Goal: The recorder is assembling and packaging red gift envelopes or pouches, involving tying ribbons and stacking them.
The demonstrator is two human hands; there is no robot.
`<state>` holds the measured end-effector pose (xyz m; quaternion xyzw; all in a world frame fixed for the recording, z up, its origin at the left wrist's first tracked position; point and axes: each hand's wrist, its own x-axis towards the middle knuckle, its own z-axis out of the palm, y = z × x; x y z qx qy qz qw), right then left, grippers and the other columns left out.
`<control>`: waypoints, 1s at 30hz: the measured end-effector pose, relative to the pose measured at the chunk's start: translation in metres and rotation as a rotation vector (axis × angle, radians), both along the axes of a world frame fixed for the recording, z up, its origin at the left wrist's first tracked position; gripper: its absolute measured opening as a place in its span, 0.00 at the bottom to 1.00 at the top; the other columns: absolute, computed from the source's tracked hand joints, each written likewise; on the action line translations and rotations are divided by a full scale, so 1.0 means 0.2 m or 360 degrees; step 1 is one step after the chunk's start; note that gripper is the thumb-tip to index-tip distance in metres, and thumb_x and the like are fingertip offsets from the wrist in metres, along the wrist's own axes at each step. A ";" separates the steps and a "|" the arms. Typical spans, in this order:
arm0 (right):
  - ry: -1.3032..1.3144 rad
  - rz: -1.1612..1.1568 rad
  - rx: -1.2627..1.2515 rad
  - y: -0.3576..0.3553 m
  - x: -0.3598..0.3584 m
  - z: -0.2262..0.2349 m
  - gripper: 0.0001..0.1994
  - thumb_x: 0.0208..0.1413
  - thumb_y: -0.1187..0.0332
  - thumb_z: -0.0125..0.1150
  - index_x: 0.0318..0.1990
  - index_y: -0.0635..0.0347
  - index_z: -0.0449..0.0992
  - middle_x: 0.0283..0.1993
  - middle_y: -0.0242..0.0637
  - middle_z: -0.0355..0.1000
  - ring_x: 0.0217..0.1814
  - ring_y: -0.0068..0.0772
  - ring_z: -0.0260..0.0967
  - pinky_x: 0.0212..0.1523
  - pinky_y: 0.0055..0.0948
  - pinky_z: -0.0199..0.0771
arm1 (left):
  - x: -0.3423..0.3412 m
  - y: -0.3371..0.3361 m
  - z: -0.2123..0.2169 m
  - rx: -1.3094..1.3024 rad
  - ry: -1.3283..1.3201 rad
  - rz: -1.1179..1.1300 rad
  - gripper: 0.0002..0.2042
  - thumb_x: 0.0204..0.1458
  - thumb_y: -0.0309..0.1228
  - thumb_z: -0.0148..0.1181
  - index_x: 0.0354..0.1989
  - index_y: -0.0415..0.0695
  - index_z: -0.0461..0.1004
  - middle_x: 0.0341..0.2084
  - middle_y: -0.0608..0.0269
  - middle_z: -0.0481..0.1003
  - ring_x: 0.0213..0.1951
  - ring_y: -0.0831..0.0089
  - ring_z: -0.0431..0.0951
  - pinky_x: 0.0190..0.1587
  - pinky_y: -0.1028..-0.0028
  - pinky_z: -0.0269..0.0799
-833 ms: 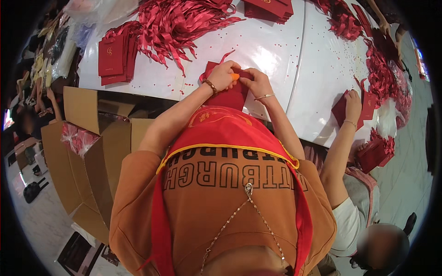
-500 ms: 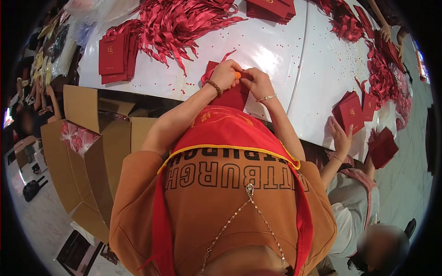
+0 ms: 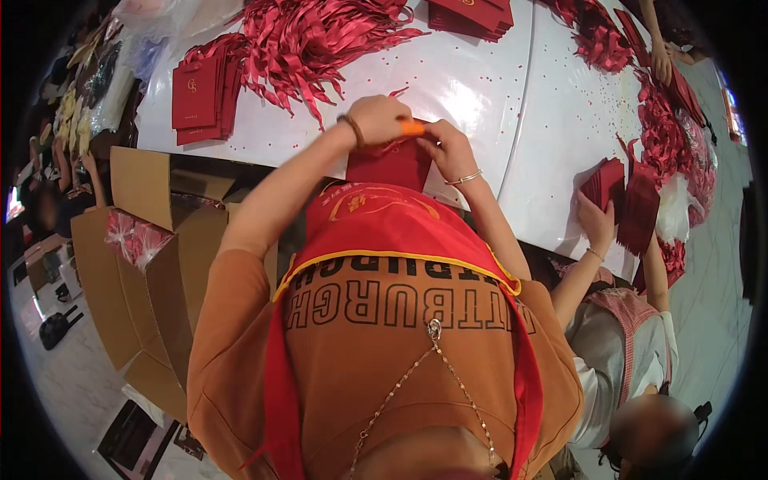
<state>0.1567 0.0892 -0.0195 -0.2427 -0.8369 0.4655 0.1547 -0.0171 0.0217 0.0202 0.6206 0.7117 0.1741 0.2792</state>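
A flat red paper bag (image 3: 390, 170) lies at the table's near edge, in front of my red apron. My left hand (image 3: 376, 120) is over its top edge, fingers closed. A small orange piece (image 3: 412, 128) shows at those fingertips; whether it is a finger cover or a held tool I cannot tell. My right hand (image 3: 448, 150) pinches the bag's upper right corner, close to the left fingertips. A bit of red ribbon (image 3: 392, 149) shows beneath my left fingers. What lies inside the left grip is hidden.
Stacked red bags (image 3: 196, 96) stand left, beside a heap of red ribbons (image 3: 312, 40). More bags (image 3: 472, 16) lie at the back. An open cardboard box (image 3: 144, 272) is at the left. At right, a co-worker's hand (image 3: 596, 224) holds red bags. Small red bits dot the table.
My left hand has moved a little left and up, its elbow swinging outward, and more of the orange piece shows. My right hand stays nearly still. The co-worker at right has shifted the red bags.
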 end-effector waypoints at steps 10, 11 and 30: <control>0.0052 0.0053 0.0252 -0.05 -0.04 0.05 0.07 0.46 0.73 0.56 0.35 0.59 0.72 0.31 0.41 0.67 0.31 0.45 0.66 0.32 0.34 0.67 | -0.15 0.21 -0.06 -0.1042 -0.0767 -0.0304 0.07 0.39 0.30 0.56 0.20 0.39 0.75 0.10 0.73 0.63 0.13 0.84 0.57 0.16 0.80 0.51; 0.0064 0.0047 0.0254 -0.05 -0.05 0.05 0.07 0.46 0.73 0.56 0.35 0.59 0.72 0.31 0.41 0.67 0.31 0.45 0.66 0.31 0.35 0.66 | -0.15 0.21 -0.07 -0.1043 -0.0764 -0.0308 0.07 0.39 0.30 0.56 0.20 0.39 0.75 0.10 0.73 0.63 0.13 0.84 0.57 0.16 0.80 0.51; 0.0073 0.0109 0.0215 -0.03 -0.03 0.09 0.06 0.46 0.72 0.57 0.33 0.59 0.72 0.31 0.40 0.66 0.32 0.44 0.66 0.32 0.34 0.66 | -0.26 0.17 -0.08 -0.0631 -0.0745 0.0504 0.23 0.53 0.50 0.43 0.45 0.43 0.67 0.22 0.65 0.68 0.22 0.78 0.66 0.25 0.80 0.63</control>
